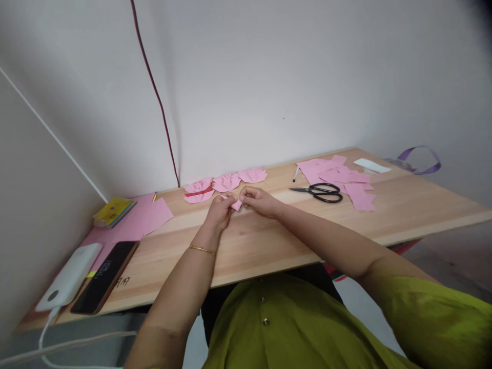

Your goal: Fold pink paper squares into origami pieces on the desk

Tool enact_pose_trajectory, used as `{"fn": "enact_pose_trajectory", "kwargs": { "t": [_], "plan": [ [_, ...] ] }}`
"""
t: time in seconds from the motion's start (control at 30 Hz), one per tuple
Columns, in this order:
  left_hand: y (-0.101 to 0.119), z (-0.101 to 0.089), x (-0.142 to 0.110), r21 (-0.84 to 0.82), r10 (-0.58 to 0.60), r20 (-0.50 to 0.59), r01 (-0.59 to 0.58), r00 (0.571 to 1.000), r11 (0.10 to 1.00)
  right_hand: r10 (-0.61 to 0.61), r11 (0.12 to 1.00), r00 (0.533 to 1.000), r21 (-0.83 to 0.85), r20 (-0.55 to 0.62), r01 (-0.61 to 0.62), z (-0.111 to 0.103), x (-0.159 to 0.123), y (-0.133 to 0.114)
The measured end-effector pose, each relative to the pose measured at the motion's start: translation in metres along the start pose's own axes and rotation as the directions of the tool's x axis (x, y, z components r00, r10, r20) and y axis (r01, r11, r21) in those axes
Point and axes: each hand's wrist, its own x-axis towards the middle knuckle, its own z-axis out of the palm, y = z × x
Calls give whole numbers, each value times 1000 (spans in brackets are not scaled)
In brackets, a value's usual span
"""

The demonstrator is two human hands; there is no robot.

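Note:
Between my two hands is a small folded piece of pink paper [237,205], held just above the wooden table. My left hand [221,211] is closed on its left side, thumb and fingers pinching it. On the other side, my right hand [258,201] pinches the paper's right edge with the fingertips. Part of the paper is hidden behind the fingers. Just beyond my hands lie several folded pink paper shapes [226,182] in a row by the wall, with a red strip [198,191] across the left ones.
Black-handled scissors [321,191], a pen [295,173] and pink paper scraps [338,171] lie to the right, near a white strip [372,165]. On the left are pink sheets [154,215], a yellow pad [114,211], a phone [105,277] and a white power bank [69,277] with its cable.

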Motion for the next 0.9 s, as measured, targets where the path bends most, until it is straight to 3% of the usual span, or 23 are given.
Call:
{"fn": "enact_pose_trajectory", "kwargs": {
  "t": [0.23, 0.63, 0.9],
  "plan": [
    [1, 2, -3, -4, -33, 5, 33, 999, 999, 19, 996, 993, -83, -113, -28, 2, 0, -4],
    [-4, -3, 1, -7, 4, 5, -4, 1000, 1000, 61, 997, 998, -52, -8, -61, 2, -2, -4],
    [-1, -3, -2, -56, -88, 61, 91, 994, 994, 95, 992, 995, 77, 23, -96, 1, 0, 0]
  ]
}}
